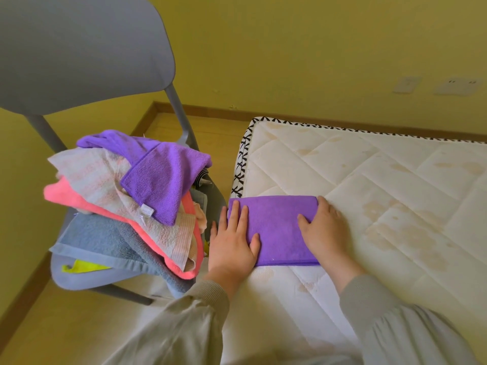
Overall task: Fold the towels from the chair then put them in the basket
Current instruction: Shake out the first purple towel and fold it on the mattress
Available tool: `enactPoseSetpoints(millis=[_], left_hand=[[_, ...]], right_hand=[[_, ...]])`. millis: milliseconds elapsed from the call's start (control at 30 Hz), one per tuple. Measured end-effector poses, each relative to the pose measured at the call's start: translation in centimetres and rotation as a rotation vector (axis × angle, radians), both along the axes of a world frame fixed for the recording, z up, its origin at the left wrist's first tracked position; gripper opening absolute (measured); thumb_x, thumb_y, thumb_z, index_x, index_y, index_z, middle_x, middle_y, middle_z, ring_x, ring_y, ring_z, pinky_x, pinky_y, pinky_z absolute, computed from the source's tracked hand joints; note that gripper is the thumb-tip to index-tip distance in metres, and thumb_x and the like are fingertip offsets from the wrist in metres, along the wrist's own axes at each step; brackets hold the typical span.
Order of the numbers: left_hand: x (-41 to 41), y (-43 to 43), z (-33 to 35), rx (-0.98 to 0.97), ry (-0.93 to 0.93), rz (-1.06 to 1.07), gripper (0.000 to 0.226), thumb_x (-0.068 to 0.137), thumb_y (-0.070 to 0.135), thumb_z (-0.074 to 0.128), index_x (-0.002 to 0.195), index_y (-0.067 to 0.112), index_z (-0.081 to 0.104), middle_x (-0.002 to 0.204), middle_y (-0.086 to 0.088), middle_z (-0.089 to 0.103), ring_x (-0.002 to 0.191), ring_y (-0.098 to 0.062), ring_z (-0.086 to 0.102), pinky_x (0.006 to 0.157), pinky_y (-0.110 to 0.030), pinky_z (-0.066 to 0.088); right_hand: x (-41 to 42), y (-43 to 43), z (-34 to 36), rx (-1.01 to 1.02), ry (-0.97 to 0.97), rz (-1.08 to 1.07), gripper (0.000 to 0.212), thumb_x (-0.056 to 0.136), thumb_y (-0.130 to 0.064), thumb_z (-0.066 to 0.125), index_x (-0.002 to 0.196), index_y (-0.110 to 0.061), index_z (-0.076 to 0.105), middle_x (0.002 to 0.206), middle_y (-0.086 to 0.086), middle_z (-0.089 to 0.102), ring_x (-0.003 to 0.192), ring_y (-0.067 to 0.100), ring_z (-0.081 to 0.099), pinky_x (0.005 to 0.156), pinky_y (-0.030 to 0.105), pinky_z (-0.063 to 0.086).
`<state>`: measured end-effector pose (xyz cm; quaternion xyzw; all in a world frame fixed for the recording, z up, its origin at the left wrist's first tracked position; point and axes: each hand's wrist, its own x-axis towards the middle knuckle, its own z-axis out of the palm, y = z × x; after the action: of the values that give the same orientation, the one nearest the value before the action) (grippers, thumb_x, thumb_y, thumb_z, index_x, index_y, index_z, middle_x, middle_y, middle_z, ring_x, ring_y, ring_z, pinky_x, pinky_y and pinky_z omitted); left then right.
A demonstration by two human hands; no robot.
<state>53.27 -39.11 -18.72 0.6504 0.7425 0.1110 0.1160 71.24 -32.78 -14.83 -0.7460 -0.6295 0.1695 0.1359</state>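
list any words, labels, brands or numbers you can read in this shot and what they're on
No text can be read anywhere in this picture.
Small white tag on the purple towel atop the chair pile: any print is too small and blurred to read.
Wall plates on the yellow wall: no markings can be made out.
Mattress edge: only a black cross pattern, no lettering.
Folded purple towel under both hands: no label shows.

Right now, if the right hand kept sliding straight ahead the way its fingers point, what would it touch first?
Probably only bare mattress. The right hand lies flat on the folded purple towel, fingertips at its far edge; nothing else shows ahead before the wall.
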Motion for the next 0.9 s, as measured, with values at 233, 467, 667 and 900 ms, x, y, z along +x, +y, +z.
enactPoseSetpoints(millis=[233,467,667,900], left_hand=[[0.1,0.1,0.2,-0.002,0.01,0.001,0.067,0.093,0.049,0.026,0.153,0.024,0.009,0.161,0.004,-0.004,0.147,-0.022,-0.004,0.117,-0.047,0.01],[-0.4,0.1,1.9,-0.152,0.045,-0.054,0.066,0.097,0.05,0.026,0.153,0.023,0.002,0.16,0.002,-0.013,0.147,-0.023,-0.011,0.117,-0.047,0.005],[-1.5,-0.1,6.4,-0.092,-0.227,-0.057,0.073,0.092,0.035,0.054,0.151,0.018,0.014,0.16,-0.006,-0.001,0.147,-0.022,0.0,0.118,-0.042,0.012],[-2.4,0.2,16.7,-0.006,-0.82,-0.073,0.081,0.076,0.012,0.077,0.144,0.021,0.035,0.128,0.001,0.053,0.114,-0.004,0.051,0.094,-0.017,0.042]], right_hand=[[0.1,1.1,0.3,-0.205,0.36,-0.222,0.028,0.085,-0.03,0.063,0.095,-0.003,0.06,0.085,0.012,0.063,0.073,0.03,0.059,0.061,0.03,0.042],[-0.2,-0.4,1.5,-0.002,0.499,-0.14,0.005,0.082,-0.007,0.058,0.081,-0.011,0.055,0.072,0.002,0.057,0.067,0.026,0.056,0.056,0.028,0.038],[-1.6,-1.5,7.0,0.083,0.678,0.094,0.028,0.077,0.007,0.061,0.072,-0.017,0.049,0.071,0.005,0.061,0.065,0.018,0.052,0.059,0.028,0.038],[-2.5,-3.2,15.4,0.037,0.598,0.453,0.032,0.076,0.008,0.066,0.072,-0.021,0.054,0.074,0.001,0.069,0.062,0.007,0.059,0.063,0.024,0.046]])
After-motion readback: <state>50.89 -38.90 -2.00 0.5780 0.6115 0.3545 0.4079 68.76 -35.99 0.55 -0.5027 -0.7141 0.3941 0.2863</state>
